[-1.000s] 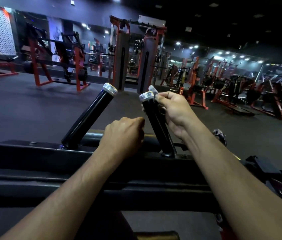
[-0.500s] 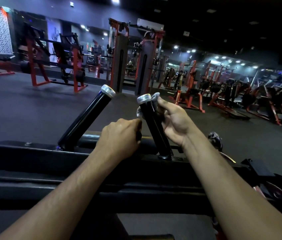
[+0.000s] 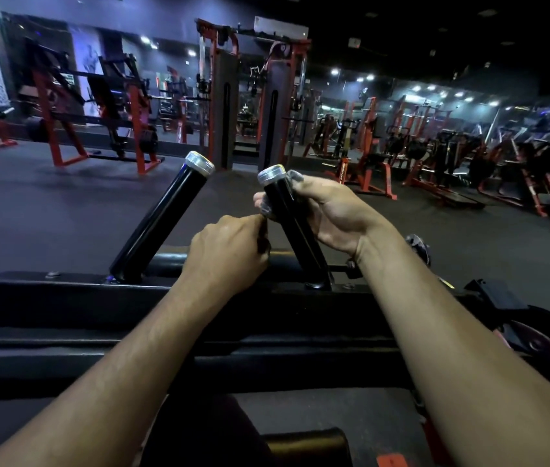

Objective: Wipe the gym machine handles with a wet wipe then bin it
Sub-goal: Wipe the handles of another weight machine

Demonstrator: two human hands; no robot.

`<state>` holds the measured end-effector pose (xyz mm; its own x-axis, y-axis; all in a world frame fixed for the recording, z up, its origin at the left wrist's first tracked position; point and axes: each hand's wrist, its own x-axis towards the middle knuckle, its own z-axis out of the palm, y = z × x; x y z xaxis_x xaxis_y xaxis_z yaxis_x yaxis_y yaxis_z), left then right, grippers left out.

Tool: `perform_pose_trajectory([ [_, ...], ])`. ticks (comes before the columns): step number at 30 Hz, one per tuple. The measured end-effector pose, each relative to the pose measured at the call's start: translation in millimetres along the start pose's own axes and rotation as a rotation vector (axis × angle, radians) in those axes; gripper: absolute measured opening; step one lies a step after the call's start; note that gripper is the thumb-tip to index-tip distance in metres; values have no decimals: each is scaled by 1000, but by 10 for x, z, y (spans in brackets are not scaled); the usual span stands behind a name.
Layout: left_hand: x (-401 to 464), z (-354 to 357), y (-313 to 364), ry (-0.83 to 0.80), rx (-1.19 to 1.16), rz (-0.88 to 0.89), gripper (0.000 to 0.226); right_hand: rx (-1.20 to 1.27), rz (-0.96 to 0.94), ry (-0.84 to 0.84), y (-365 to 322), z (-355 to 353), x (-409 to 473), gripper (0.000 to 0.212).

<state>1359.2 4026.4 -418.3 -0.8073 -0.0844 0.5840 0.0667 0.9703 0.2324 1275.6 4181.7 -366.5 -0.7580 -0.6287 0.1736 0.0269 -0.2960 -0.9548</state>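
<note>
**Right handle wrapped in the wipe, left hand bracing**

The machine's black crossbeam runs across the near view, and two black handles rise from it, splayed apart. The left handle stands bare. The right handle is in the right hand, whose fingers curl round its upper part just below the silver cap, pressing the wet wipe against the grip so it rubs all round. The left hand sits fisted, closed on the horizontal bar between the handles, probably steadying the frame. No bin is in view.
</note>
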Motion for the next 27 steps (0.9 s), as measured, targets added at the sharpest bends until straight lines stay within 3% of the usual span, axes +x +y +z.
perform_pose_trajectory([
  [5,-8,-4,-5,26,-12,17,19,-22,-63,40,-28,97,71,33],
  [10,-21,-11,30,31,12,-14,24,-11,-68,-23,110,-23,-43,38],
  [14,-18,-6,9,26,0,18,21,-353,-190,155,198,-84,-215,7],
  [17,-20,-16,7,42,-1,41,21,-511,-277,251,309,-145,-401,7],
  [22,-43,14,-15,179,-20,128,16,-365,-242,287,185,-43,-331,7],
  [27,-84,31,-87,274,-61,200,21,-118,-205,206,29,144,57,5],
])
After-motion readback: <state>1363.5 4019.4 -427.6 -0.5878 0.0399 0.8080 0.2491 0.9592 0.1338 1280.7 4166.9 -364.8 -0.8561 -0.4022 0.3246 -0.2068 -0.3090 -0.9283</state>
